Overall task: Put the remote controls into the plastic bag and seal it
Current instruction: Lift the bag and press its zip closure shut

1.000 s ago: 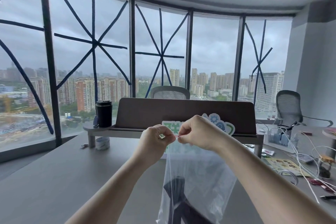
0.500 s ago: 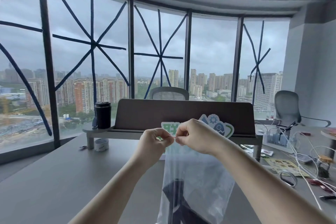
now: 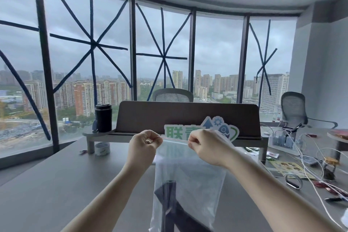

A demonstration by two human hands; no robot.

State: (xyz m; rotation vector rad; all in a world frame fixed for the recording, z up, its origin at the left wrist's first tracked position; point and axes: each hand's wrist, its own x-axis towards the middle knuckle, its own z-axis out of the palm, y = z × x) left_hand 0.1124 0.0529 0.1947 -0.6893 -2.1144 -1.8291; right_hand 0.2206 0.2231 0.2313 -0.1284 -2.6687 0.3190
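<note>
A clear plastic bag (image 3: 199, 179) hangs in the air above the grey table (image 3: 56, 184). Dark remote controls (image 3: 169, 199) lie crossed inside its lower part. My left hand (image 3: 144, 145) pinches the bag's top strip at its left end. My right hand (image 3: 207, 143) pinches the same strip further right. Between the two hands the strip runs taut, with a thin red line along it. The bag's bottom runs out of the frame.
A brown desk shelf (image 3: 188, 117) stands behind the bag with a black tumbler (image 3: 103, 117) on its left end and a green-and-blue sign (image 3: 222, 130). A tape roll (image 3: 102, 148) sits below. Cables, a jar (image 3: 330, 167) and papers clutter the right side. Two mesh chairs stand beyond.
My hands were touching at the middle of the bag's top; they have now slid apart along the strip, the right hand going right, stretching it between them.
</note>
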